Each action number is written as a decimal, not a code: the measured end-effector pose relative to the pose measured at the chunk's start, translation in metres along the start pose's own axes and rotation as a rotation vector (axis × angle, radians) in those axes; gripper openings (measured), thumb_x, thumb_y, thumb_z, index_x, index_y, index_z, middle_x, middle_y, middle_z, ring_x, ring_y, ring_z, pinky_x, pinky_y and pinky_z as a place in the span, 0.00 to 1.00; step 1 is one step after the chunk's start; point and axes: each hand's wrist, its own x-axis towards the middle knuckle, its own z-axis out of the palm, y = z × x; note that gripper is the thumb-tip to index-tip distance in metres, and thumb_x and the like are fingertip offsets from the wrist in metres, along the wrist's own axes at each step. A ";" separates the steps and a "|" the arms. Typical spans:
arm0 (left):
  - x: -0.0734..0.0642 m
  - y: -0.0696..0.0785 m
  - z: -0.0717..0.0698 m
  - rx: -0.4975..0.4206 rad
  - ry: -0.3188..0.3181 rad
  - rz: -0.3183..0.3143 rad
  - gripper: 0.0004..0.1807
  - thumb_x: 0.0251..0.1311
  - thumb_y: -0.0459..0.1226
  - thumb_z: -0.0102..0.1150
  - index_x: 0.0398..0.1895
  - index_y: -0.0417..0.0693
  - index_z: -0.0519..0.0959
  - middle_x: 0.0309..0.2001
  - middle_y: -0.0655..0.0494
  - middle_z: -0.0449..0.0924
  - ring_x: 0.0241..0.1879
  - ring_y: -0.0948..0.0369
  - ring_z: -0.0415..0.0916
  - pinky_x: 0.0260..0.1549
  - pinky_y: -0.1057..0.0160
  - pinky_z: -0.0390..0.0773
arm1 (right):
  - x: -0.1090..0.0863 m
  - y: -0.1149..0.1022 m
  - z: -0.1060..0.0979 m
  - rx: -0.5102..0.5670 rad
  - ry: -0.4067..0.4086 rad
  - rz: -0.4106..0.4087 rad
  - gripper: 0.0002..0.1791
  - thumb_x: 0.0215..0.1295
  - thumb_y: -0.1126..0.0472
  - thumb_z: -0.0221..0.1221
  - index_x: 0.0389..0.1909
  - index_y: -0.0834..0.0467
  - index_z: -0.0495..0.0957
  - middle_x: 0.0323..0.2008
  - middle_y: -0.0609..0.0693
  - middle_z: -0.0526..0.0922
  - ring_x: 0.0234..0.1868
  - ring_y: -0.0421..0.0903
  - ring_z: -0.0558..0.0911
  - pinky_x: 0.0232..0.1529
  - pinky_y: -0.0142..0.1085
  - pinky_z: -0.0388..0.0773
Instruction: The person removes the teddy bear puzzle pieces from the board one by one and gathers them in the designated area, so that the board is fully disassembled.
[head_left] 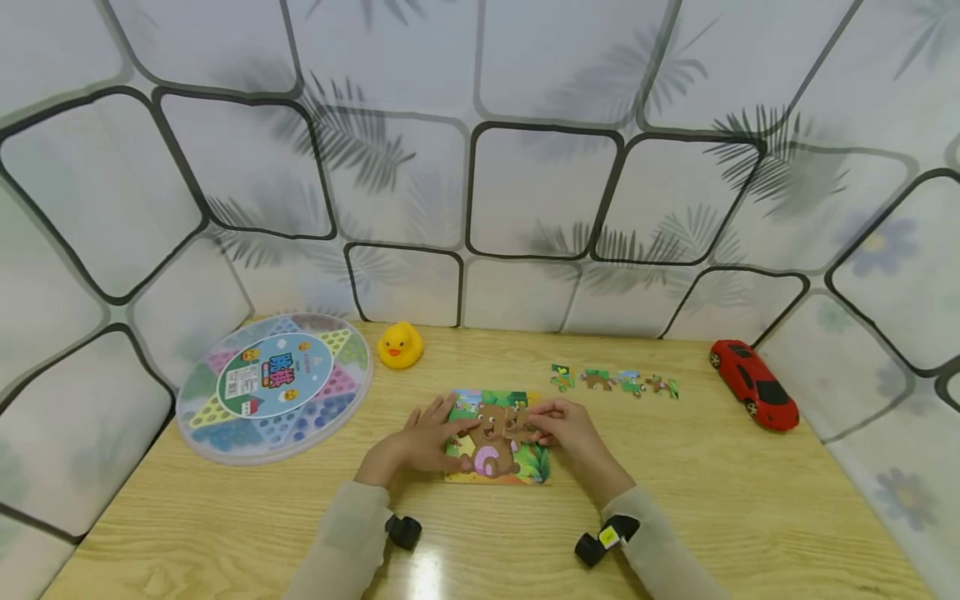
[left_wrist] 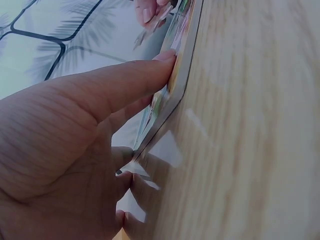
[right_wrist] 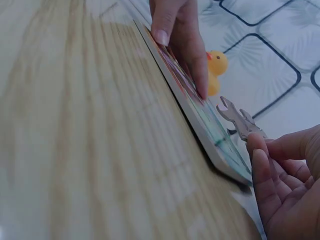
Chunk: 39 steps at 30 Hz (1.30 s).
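Observation:
A bear jigsaw puzzle board [head_left: 536, 469] lies flat on the table in front of me. My left hand [head_left: 420, 444] rests on its left side, thumb and fingers stretched out; in the left wrist view the thumb [left_wrist: 135, 82] presses the board near its edge. My right hand [head_left: 572, 429] pinches a jigsaw piece [right_wrist: 239, 119] between thumb and fingertips. That piece is held tilted over the right part of the board, and the right wrist view shows it raised off the surface. The fingers hide some of the picture.
Several loose jigsaw pieces [head_left: 597, 380] lie in a row behind the board to the right. A yellow rubber duck [head_left: 401, 345] stands at the back, left of them. The round Chinese checkers board [head_left: 352, 417] is on the left, a red toy car [head_left: 753, 385] far right.

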 end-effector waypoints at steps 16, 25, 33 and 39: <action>-0.003 -0.001 0.001 -0.019 0.007 -0.002 0.36 0.60 0.52 0.58 0.71 0.58 0.60 0.75 0.40 0.31 0.73 0.44 0.28 0.65 0.38 0.32 | 0.007 0.005 -0.067 -0.049 0.134 -0.001 0.12 0.64 0.70 0.57 0.45 0.75 0.74 0.25 0.45 0.81 0.20 0.37 0.79 0.23 0.29 0.78; -0.001 -0.004 0.000 0.000 0.013 0.008 0.36 0.61 0.52 0.58 0.71 0.58 0.60 0.75 0.40 0.31 0.73 0.43 0.28 0.65 0.37 0.32 | 0.017 0.009 -0.081 -0.066 0.187 0.023 0.10 0.64 0.69 0.58 0.42 0.73 0.75 0.24 0.44 0.81 0.19 0.36 0.78 0.23 0.27 0.77; -0.001 -0.003 0.001 -0.003 0.005 0.003 0.37 0.60 0.54 0.58 0.72 0.60 0.60 0.75 0.40 0.30 0.73 0.44 0.27 0.65 0.38 0.31 | 0.018 0.011 -0.082 -0.103 0.205 0.044 0.10 0.63 0.68 0.59 0.41 0.71 0.75 0.24 0.45 0.79 0.19 0.36 0.77 0.21 0.28 0.77; 0.000 -0.001 0.000 -0.025 0.009 0.006 0.37 0.60 0.53 0.58 0.72 0.61 0.60 0.75 0.41 0.30 0.73 0.45 0.26 0.65 0.38 0.30 | 0.017 0.009 -0.084 -0.117 0.217 0.039 0.11 0.64 0.67 0.59 0.42 0.72 0.74 0.25 0.46 0.78 0.19 0.36 0.77 0.21 0.28 0.76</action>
